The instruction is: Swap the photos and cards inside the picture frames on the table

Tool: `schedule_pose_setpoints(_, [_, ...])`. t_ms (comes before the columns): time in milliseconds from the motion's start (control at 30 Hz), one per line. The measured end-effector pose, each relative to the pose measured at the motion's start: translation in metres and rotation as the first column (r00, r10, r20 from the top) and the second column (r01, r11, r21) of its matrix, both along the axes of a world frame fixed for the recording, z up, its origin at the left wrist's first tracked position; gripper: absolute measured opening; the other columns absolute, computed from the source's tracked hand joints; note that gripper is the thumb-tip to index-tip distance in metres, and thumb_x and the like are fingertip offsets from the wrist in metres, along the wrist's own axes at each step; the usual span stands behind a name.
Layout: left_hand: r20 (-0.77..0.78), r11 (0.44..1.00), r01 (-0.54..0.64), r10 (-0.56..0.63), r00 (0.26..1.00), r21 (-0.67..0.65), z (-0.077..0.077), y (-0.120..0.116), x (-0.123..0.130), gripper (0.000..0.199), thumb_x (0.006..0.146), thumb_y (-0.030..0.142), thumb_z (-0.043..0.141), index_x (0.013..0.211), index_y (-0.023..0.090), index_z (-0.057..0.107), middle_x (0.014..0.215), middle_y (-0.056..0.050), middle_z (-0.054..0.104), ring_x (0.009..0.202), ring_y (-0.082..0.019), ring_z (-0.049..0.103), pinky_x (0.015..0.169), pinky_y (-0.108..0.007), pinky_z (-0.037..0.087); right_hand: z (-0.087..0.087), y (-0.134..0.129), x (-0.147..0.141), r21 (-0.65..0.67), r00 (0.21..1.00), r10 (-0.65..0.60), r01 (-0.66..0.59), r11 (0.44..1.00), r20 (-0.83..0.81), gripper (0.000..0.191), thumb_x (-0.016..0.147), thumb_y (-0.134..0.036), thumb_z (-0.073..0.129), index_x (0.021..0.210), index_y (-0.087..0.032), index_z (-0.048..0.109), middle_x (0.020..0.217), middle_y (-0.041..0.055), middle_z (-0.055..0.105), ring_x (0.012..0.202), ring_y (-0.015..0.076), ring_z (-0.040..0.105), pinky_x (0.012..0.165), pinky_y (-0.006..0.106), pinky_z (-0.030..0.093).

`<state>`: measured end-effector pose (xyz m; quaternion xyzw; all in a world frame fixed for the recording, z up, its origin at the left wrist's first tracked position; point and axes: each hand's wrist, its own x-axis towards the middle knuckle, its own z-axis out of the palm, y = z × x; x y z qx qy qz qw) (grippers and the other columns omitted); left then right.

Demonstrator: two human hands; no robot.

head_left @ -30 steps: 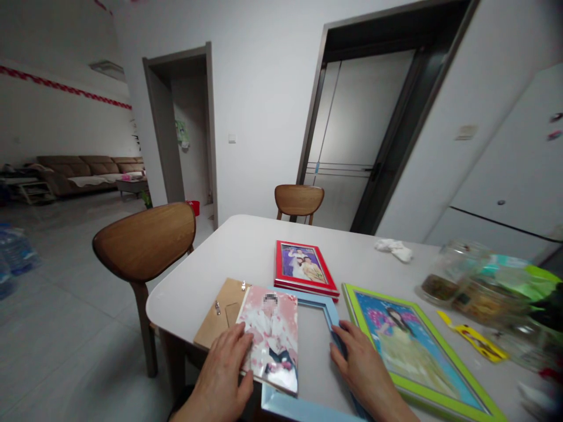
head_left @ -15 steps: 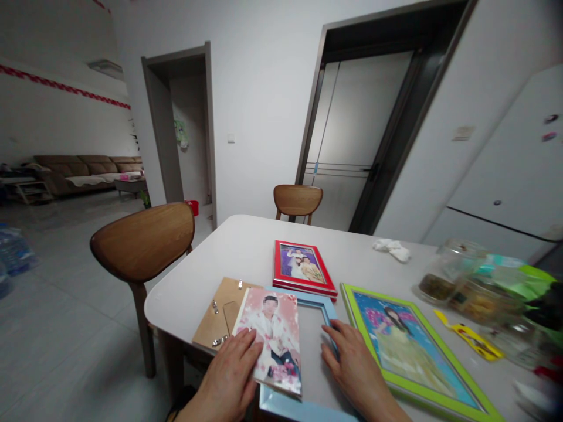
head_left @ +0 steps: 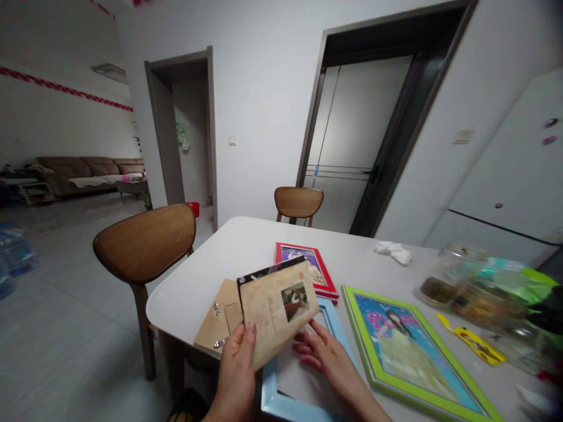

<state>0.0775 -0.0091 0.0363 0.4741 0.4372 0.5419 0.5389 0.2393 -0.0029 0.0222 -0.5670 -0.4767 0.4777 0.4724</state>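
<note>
Sheets (head_left: 270, 319) now up over the blue frame (head_left: 284, 404) — in left hand (head_left: 236, 366)

Red frame (head_left: 326, 273) partly hidden behind held papers (head_left: 275, 337); print (head_left: 267, 310) on front one too small to read. Blue frame (head_left: 272, 384) cut by bottom edge. Bottles (head_left: 16, 249) cut by left edge.

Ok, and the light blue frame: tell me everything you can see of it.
The light blue frame is a rectangular border with flat-looking bars, smooth and slightly glossy, perhaps painted wood or plastic. No picture or backing shows in its opening; the pale table shows through. It lies flat, left of the green frame. The beige sheet hides its far left part, and the right hand and forearm cover part of its right side; whether they touch it is unclear.
</note>
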Motion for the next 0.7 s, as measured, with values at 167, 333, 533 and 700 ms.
schedule_pose_setpoints(167, [-0.038,0.962,0.255,-0.252,0.967,0.093,-0.013,-0.012,0.018,0.045,0.075,0.044,0.048,0.106,0.012,0.053,0.110,-0.009,0.057,0.107,-0.025,0.047,0.093,-0.033,0.035,0.012,0.003,0.007,0.062,0.924,-0.199,0.231,0.971,-0.326,0.053,0.075,-0.040,0.041,0.122,-0.019,0.031,0.101,0.0070,0.060,0.084,0.0188,0.059,0.060,0.026,0.048])
schedule_pose_setpoints(333, [-0.246,0.976,0.188,-0.156,0.956,0.111,-0.026,-0.004,0.003,0.057,0.073,0.029,0.050,0.125,0.013,0.032,0.128,-0.012,0.039,0.116,-0.023,0.037,0.097,-0.034,0.031,0.017,0.005,0.041,-0.087,0.956,-0.291,0.288,0.954,-0.026,0.067,0.073,-0.033,0.042,0.131,-0.019,0.011,0.080,0.0039,0.066,0.057,0.0178,0.061,0.046,0.027,0.046])
schedule_pose_setpoints(533, [-0.682,0.881,0.428,-0.188,0.707,0.201,-0.032,-0.003,-0.001,0.060,0.061,0.015,0.053,0.120,0.013,0.040,0.130,-0.013,0.035,0.120,-0.026,0.030,0.100,-0.042,0.024,-0.004,0.015,0.056,0.013,0.895,-0.129,0.137,0.991,0.427,0.057,0.069,-0.031,0.042,0.123,-0.014,0.034,0.089,0.0074,0.065,0.068,0.0183,0.062,0.057,0.027,0.047])
schedule_pose_setpoints(700, [-0.783,0.831,0.521,-0.189,0.593,0.193,-0.034,-0.003,0.001,0.064,0.058,0.017,0.059,0.119,0.013,0.039,0.132,-0.014,0.032,0.120,-0.027,0.028,0.099,-0.043,0.025,-0.007,0.023,0.059,0.022,0.887,-0.088,0.087,0.996,0.454,0.057,0.066,-0.030,0.046,0.120,-0.011,0.041,0.102,0.0103,0.061,0.080,0.0191,0.060,0.064,0.026,0.046])
